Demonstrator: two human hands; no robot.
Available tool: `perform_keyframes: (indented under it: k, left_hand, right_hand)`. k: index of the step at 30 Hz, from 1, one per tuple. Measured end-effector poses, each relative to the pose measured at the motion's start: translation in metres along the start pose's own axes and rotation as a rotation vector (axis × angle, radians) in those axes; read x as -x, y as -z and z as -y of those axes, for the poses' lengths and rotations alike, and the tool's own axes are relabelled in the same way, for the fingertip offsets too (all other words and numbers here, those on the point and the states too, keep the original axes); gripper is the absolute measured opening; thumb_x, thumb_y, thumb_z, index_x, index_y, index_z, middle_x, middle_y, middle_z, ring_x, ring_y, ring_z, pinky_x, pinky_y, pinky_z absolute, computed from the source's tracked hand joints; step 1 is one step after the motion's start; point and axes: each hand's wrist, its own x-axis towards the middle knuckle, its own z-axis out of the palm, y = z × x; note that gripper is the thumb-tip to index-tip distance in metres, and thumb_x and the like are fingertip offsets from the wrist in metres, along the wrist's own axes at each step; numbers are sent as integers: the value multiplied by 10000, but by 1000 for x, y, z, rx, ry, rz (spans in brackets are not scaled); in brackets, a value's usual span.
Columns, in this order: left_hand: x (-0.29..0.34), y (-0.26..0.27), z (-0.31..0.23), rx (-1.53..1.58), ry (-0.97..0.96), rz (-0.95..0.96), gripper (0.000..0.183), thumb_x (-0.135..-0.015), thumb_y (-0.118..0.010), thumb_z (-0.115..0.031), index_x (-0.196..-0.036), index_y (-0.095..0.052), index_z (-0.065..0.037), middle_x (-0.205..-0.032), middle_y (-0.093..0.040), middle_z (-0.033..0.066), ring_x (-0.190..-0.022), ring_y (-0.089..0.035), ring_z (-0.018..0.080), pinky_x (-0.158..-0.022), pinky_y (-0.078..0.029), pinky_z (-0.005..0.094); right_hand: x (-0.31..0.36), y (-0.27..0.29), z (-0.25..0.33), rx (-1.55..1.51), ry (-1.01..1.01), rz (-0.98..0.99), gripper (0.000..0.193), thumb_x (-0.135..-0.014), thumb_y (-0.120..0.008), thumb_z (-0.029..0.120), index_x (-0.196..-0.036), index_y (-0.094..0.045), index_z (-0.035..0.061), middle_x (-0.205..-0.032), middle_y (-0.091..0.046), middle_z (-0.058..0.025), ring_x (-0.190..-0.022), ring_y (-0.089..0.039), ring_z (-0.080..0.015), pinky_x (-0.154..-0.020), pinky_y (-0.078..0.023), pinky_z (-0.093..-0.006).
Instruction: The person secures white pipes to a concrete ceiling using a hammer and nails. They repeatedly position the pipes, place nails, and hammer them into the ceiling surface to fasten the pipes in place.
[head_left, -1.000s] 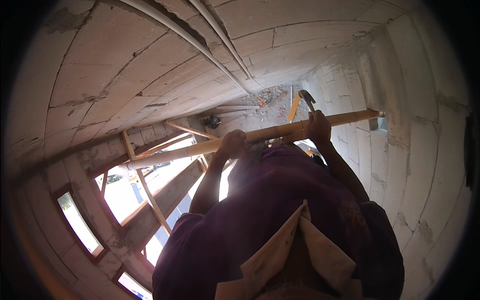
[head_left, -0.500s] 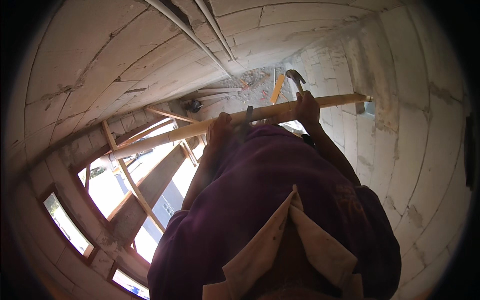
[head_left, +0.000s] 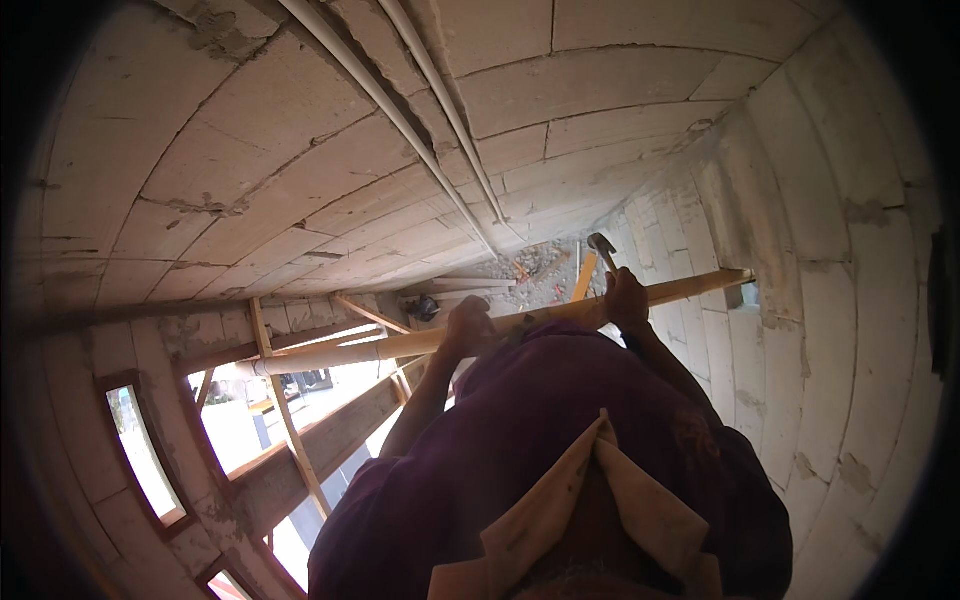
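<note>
A long pale wooden pole runs across in front of me, from the window opening on the left to the wall on the right. My right hand is closed around the handle of a claw hammer, whose dark head points away from me above the pole. Against the pole, further left, my left hand has its fingers curled. What those fingers grip is hidden, and they look slightly blurred. The pole's middle is partly covered by my purple shirt.
A block wall with two pale pipes rises ahead. Rubble and a yellow board lie on the floor below. Timber bracing crosses the window opening at left. The right block wall has a small hole by the pole's end.
The view has tilted, so the walls, pole and hands sit lower in the picture. The hammer stays in my right hand. My left hand has shifted along with the pole and shows more of its back.
</note>
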Motion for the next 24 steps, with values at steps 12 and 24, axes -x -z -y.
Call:
perform_keyframes:
  k: [12, 24]
  left_hand:
    - [-34, 43, -2, 1127, 582, -424, 200, -1009, -406, -153, -1053, -527, 0, -789, -591, 94, -682, -605, 232, -590, -491, 347]
    - [-13, 25, -53, 1215, 575, -125, 185, -983, -437, -112, -1099, -533, -5, -911, -627, 106, -884, -655, 279, -788, -549, 382]
  right_hand:
    - [3, 3, -8, 26, 14, 5, 280, -930, -542, 299, -862, -539, 27, -796, -626, -210, -754, -628, -419, -670, -493, -513]
    - [3, 84, 22, -280, -86, -52, 352, -911, -587, 327, -816, -546, -9, -670, -584, -206, -622, -575, -381, -604, -438, -451]
